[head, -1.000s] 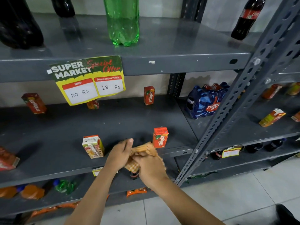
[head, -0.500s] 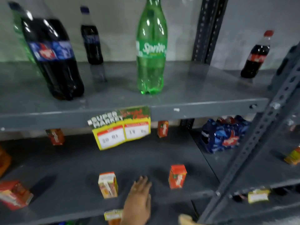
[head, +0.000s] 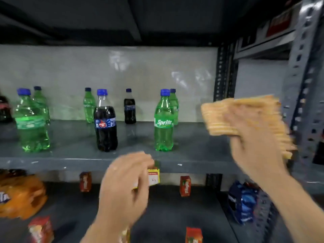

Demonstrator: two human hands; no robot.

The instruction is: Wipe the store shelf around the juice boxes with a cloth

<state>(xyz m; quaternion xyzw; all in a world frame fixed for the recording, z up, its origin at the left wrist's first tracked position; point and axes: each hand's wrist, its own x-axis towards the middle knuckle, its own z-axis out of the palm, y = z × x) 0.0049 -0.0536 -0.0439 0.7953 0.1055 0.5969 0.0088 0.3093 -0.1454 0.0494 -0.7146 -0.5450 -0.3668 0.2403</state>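
My right hand (head: 254, 142) is raised at the right, level with the bottle shelf, and grips a folded orange checked cloth (head: 235, 113). My left hand (head: 125, 186) hovers blurred in the centre with bent fingers, in front of the yellow price tag (head: 154, 176) on the shelf's front lip; whether it holds the tag is unclear. Small red juice boxes stand on the lower grey shelf (head: 175, 207): two at the back (head: 85, 181) (head: 185, 185), and two near the front (head: 41, 228) (head: 193, 235).
The upper shelf (head: 70, 163) carries green Sprite bottles (head: 164, 120) and dark cola bottles (head: 105, 123). An orange shrink-wrapped pack (head: 19, 195) sits at lower left, a blue pack (head: 243, 202) at lower right. A perforated grey upright (head: 301, 85) stands right behind the cloth.
The view has tilted up from the juice shelf to the bottle shelf. My right hand has risen with the cloth to the upper right, and my left hand has lifted off the lower shelf.
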